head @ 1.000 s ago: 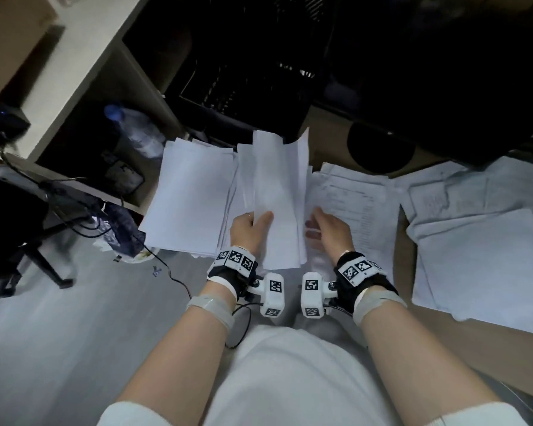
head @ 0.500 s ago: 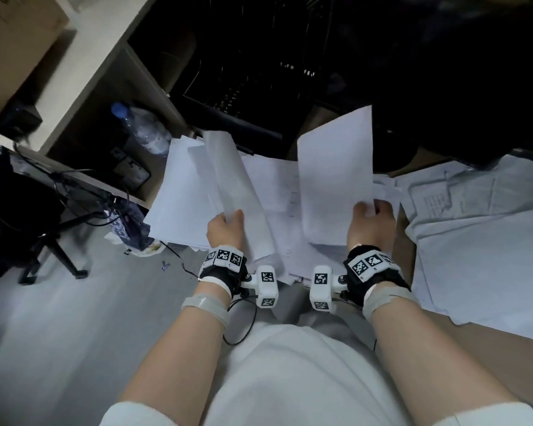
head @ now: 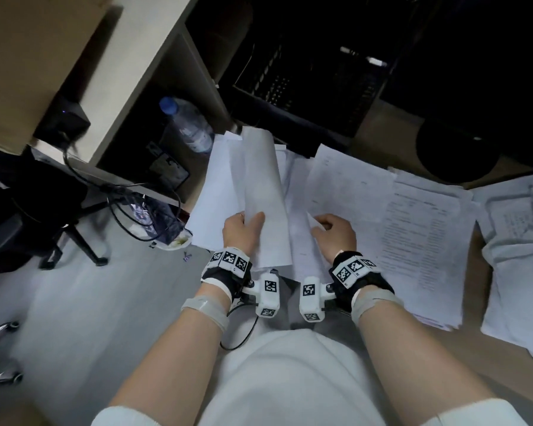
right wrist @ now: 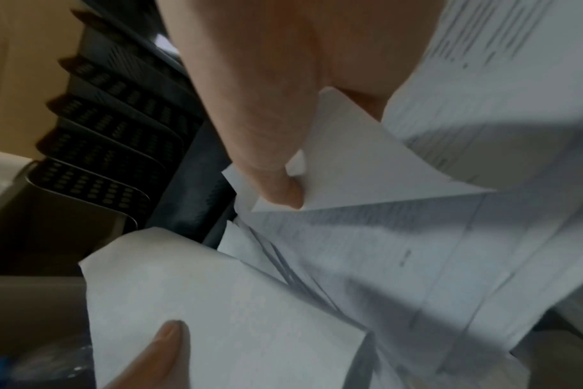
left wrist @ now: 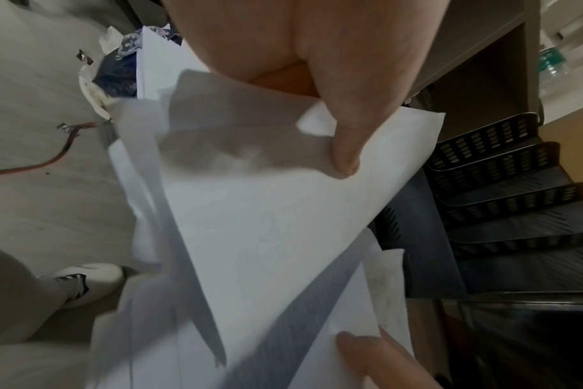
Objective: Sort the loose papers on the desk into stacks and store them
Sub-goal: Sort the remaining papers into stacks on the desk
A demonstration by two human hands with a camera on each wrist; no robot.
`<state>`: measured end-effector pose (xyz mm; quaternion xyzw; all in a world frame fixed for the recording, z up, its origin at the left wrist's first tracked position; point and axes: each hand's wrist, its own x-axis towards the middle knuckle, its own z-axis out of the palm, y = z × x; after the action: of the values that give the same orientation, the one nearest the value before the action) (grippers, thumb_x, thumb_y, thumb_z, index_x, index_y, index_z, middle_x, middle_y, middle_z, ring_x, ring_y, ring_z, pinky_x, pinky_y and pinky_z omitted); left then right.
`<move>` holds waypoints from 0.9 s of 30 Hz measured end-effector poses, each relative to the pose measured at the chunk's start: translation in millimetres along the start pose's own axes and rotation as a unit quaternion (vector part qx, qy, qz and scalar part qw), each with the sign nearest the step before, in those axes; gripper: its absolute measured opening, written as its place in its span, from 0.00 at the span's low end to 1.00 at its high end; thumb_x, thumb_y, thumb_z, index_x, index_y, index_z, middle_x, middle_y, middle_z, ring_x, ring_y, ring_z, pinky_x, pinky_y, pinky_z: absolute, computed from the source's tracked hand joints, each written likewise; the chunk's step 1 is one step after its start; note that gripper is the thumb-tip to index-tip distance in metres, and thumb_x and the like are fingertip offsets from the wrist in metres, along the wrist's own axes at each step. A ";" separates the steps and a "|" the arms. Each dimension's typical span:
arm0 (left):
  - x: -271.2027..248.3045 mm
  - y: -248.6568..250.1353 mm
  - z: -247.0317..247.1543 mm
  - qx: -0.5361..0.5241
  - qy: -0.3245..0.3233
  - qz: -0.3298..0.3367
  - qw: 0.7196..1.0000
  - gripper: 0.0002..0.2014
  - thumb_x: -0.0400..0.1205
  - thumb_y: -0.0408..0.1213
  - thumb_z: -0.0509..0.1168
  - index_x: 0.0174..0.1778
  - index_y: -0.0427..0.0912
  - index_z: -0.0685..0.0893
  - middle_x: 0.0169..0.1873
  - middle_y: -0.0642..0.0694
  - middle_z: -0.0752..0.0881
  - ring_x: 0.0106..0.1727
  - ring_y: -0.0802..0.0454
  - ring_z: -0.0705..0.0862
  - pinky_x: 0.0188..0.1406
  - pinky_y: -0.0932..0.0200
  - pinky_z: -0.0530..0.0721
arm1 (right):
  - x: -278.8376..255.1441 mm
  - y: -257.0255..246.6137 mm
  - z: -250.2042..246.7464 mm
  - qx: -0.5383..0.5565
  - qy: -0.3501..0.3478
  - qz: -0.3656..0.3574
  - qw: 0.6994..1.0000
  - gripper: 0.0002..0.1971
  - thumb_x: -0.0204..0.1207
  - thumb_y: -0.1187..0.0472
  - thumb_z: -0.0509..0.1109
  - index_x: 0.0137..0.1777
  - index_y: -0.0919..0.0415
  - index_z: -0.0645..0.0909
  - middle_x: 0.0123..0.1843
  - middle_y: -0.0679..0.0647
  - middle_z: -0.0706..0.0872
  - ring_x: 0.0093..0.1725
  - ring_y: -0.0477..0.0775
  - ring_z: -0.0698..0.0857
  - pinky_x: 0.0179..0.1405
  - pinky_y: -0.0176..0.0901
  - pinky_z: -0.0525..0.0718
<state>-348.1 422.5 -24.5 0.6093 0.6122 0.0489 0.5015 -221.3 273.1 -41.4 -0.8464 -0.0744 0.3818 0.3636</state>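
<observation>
While two hands point(head: 243, 232) point(head: 333, 235) pinch sheets point(head: 265, 195), perhaps four stacks point(head: 425, 241)

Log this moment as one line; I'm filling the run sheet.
left hand: holds curled blank sheets | right hand: pinches printed sheet corner | black tray rack: behind

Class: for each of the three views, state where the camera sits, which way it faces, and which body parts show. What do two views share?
Head: on the head, facing down; both forearms, left hand, right hand.
Left wrist: along the hand at the curled white sheet; thumb.
Right wrist: along the hand at the printed pages; thumb.
Shared: both wrist views show the black mesh file tray.
</observation>
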 end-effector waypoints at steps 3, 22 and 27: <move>20.3 -7.2 -13.9 0.005 -0.021 -0.007 1.000 0.14 0.74 0.49 0.70 0.34 0.39 0.87 0.31 0.45 0.90 0.32 0.46 0.86 0.37 0.51 0.87 | 5.1 -5.6 28.1 0.002 -0.011 0.015 1.000 0.17 0.77 0.65 0.68 0.64 0.54 0.87 0.63 0.50 0.88 0.64 0.51 0.85 0.60 0.32 0.74; 0.2 28.9 28.2 0.008 -0.100 0.046 0.994 0.26 0.69 0.63 0.78 0.46 0.42 0.90 0.41 0.49 0.92 0.44 0.51 0.91 0.47 0.57 0.88 | -8.5 -13.3 -11.2 0.148 -0.031 -0.004 0.989 0.19 0.76 0.51 0.78 0.65 0.53 0.80 0.57 0.49 0.88 0.56 0.50 0.87 0.56 0.51 0.88; -51.6 42.1 54.3 -0.060 -0.111 0.064 0.990 0.20 0.90 0.47 0.60 0.34 0.41 0.78 0.22 0.53 0.76 0.20 0.65 0.74 0.22 0.73 0.70 | -18.3 15.5 -41.5 0.156 -0.009 -0.011 0.988 0.11 0.79 0.58 0.73 0.60 0.50 0.81 0.54 0.50 0.89 0.56 0.55 0.88 0.58 0.59 0.88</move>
<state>-294.9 362.2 5.6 0.6175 0.5086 0.0496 0.5980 -207.3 231.3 -22.5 -0.7748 -0.0262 0.3926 0.4949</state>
